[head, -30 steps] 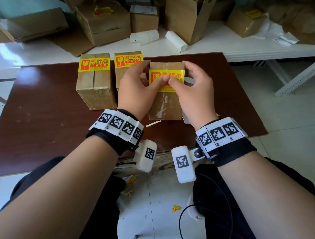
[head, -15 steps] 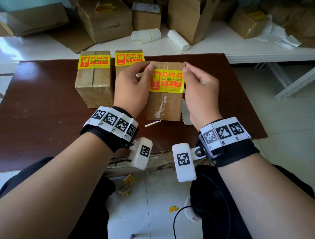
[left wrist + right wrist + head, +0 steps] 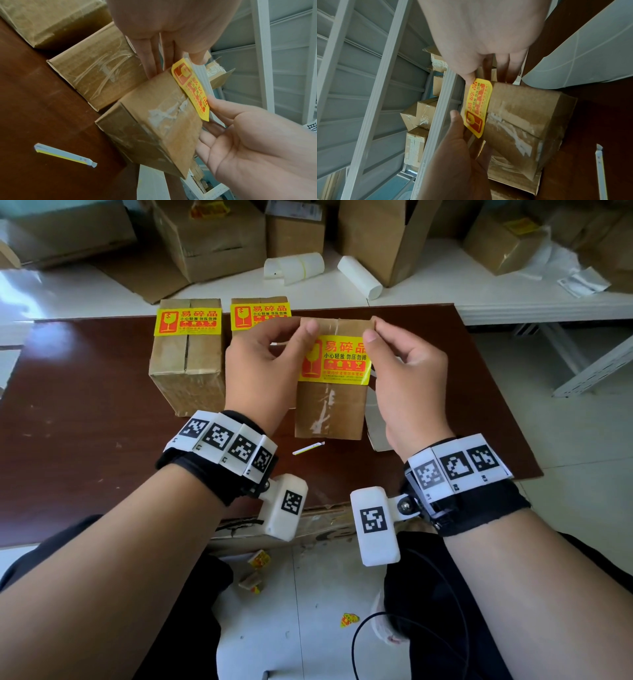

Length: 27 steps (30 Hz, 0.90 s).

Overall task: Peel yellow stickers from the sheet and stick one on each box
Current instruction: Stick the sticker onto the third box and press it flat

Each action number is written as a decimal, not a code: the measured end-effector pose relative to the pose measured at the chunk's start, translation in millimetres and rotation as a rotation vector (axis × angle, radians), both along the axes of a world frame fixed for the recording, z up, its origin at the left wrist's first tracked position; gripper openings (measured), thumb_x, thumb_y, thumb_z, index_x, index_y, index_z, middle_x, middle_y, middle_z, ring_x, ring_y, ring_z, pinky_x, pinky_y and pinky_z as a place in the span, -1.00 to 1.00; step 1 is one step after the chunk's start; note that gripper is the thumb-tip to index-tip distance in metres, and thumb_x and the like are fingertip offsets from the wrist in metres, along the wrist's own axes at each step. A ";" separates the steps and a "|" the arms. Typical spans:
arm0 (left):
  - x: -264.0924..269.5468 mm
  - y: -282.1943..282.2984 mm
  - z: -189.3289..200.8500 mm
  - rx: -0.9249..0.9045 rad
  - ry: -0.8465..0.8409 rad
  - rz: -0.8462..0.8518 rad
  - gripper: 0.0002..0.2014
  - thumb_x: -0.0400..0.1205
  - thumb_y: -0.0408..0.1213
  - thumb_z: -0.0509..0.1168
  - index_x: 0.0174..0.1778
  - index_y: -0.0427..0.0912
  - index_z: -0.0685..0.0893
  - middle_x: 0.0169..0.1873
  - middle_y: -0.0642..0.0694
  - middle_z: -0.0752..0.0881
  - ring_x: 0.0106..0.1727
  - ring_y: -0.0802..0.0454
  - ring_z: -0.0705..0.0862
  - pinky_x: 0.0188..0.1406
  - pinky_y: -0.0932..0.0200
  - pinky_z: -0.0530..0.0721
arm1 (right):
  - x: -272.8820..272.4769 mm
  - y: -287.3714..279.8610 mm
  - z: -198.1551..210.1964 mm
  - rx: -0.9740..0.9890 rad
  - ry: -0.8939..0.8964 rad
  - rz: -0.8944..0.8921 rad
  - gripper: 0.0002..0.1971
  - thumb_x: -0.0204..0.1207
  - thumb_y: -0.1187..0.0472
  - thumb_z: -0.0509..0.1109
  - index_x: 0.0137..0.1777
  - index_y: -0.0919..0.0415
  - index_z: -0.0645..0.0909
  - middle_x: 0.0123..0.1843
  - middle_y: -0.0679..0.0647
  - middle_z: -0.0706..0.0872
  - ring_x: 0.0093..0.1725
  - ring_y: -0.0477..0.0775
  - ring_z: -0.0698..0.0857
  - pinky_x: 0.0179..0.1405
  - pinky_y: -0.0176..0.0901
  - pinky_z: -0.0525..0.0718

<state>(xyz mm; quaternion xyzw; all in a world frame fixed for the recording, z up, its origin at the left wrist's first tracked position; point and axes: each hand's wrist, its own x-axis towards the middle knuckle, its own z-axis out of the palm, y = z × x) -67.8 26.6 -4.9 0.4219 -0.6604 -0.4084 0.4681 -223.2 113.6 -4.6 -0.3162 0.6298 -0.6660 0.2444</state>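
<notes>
Three taped cardboard boxes stand on the brown table [image 3: 85, 412]. The left box [image 3: 186, 371] and the middle box [image 3: 239, 335] each carry a yellow sticker. A third yellow sticker [image 3: 334, 359] lies across the top of the right box [image 3: 329, 412]. My left hand [image 3: 270, 361] and right hand [image 3: 407, 374] grip this box from either side. Each thumb presses a far corner of the sticker, and the fingers go down the box's sides. In the left wrist view, the sticker [image 3: 190, 89] shows edge-on along the box [image 3: 154, 128]. A white backing sheet [image 3: 375, 436] pokes out under my right hand.
A thin white and yellow strip [image 3: 308, 447] lies on the table in front of the box. White paper rolls [image 3: 294, 268] and larger cartons [image 3: 212, 237] crowd the white surface behind. Sticker scraps [image 3: 258, 559] lie on the floor.
My thumbs met at the sticker's middle, then slid apart along it to its outer ends. They now rest at its far corners.
</notes>
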 end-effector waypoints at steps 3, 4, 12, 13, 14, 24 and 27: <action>1.9 -1.3 -1.9 -0.007 0.007 -0.022 -0.82 0.75 -0.03 0.48 0.18 0.03 0.89 -0.05 0.18 0.89 -0.03 0.21 0.87 0.00 -0.05 0.90 | -2.9 0.9 0.2 0.003 -0.011 -0.002 -0.68 0.79 0.15 0.51 0.50 0.10 0.82 0.39 -0.03 0.91 0.43 -0.04 0.85 0.49 0.13 0.84; 2.3 -1.6 -2.9 -0.001 0.011 -0.029 -0.83 0.75 -0.04 0.47 0.19 0.05 0.89 -0.05 0.18 0.89 -0.01 0.17 0.88 0.03 -0.13 0.91 | -3.5 1.3 0.2 0.006 -0.017 -0.005 -0.69 0.81 0.17 0.49 0.50 0.09 0.82 0.39 -0.03 0.91 0.43 -0.05 0.85 0.50 0.12 0.83; 0.0 3.9 -0.7 0.043 0.049 -0.051 -0.78 0.77 -0.02 0.43 0.18 -0.02 0.90 -0.09 0.13 0.90 0.01 0.12 0.89 0.06 -0.17 0.90 | 0.8 4.3 7.9 0.052 0.055 -0.005 -0.66 0.66 -0.06 0.60 0.35 0.03 0.84 0.23 -0.01 0.91 0.29 -0.01 0.89 0.38 0.23 0.88; -0.4 4.9 0.3 0.039 0.044 -0.055 -0.76 0.76 -0.02 0.46 0.21 -0.06 0.89 -0.06 0.12 0.91 0.01 0.15 0.89 0.03 -0.08 0.91 | 0.6 5.1 7.5 0.061 0.097 -0.007 -0.62 0.63 -0.07 0.63 0.37 0.05 0.83 0.23 -0.02 0.90 0.28 -0.04 0.88 0.36 0.21 0.88; -0.2 5.5 1.0 0.025 0.030 -0.068 -0.73 0.74 -0.03 0.50 0.25 -0.08 0.89 -0.02 0.11 0.91 0.02 0.17 0.89 0.02 -0.02 0.90 | -0.1 6.0 6.9 0.068 0.132 -0.006 -0.60 0.62 -0.04 0.66 0.40 0.07 0.81 0.24 -0.02 0.89 0.27 -0.07 0.87 0.33 0.17 0.90; 7.0 -2.3 -2.9 0.022 -0.022 -0.331 -0.56 0.76 -0.39 0.46 0.58 -0.29 0.67 0.35 -0.08 0.83 0.39 0.16 0.80 0.41 0.08 0.79 | -18.4 9.4 7.1 0.124 0.062 0.105 -0.49 0.76 0.28 0.57 0.69 0.18 0.66 0.40 0.04 0.89 0.39 -0.05 0.87 0.42 0.05 0.88; 8.0 -5.3 -5.9 0.037 -0.029 -0.377 -0.52 0.76 -0.45 0.42 0.64 -0.29 0.61 0.41 -0.09 0.79 0.47 0.14 0.75 0.50 0.07 0.73 | -22.2 12.0 7.2 0.153 0.075 0.164 -0.43 0.80 0.32 0.52 0.79 0.16 0.56 0.51 0.02 0.84 0.48 -0.07 0.82 0.49 0.02 0.83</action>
